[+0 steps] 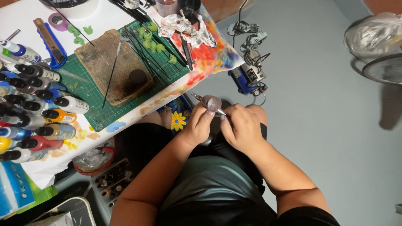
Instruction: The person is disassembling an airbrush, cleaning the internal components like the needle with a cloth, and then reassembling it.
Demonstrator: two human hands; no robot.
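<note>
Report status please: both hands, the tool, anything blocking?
Left hand and right hand both grip the airbrush over the lap. Table edge close left. Nothing blocking.

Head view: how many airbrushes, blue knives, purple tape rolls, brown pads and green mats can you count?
Airbrush: 1
Blue knife: 1
Purple tape roll: 1
Brown pad: 1
Green mat: 1
Total: 5

Both forearms reach forward from the lap and converge just off the table's near edge. The left hand (198, 125) is curled, thumb raised. The right hand (243, 127) sits touching it, fingers bent inward, knuckles up.
</note>
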